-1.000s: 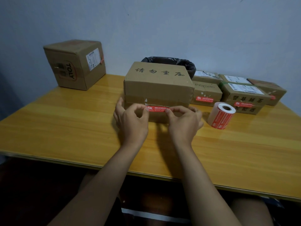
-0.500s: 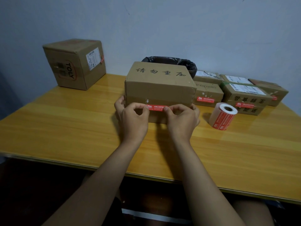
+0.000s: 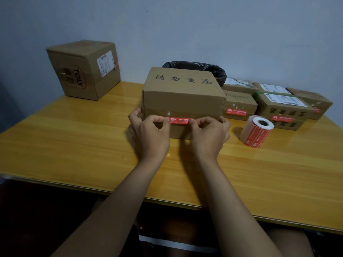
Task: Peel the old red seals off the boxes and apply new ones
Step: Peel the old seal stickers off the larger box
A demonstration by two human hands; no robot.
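Note:
A brown cardboard box point(image 3: 182, 93) with black handwritten characters on its lid stands at the middle of the wooden table point(image 3: 74, 141). A red seal point(image 3: 179, 120) lies across the seam on its near face. My left hand point(image 3: 148, 134) presses the seal's left end with the thumb, fingers curled round the box's left corner. My right hand point(image 3: 208, 135) presses the seal's right end with the thumb, fingers reaching round the right side. A roll of red seals point(image 3: 257, 131) lies on the table to the right of the box.
Several smaller boxes point(image 3: 284, 108) with red seals and white labels are stacked at the back right. A tall carton marked TOLY point(image 3: 83, 69) stands at the back left. A bin with a black bag point(image 3: 209, 68) sits behind the middle box. The table's near edge runs below my forearms.
Both hands stay on the red seal against the box front. The thumbs have shifted slightly along it; the box has not moved.

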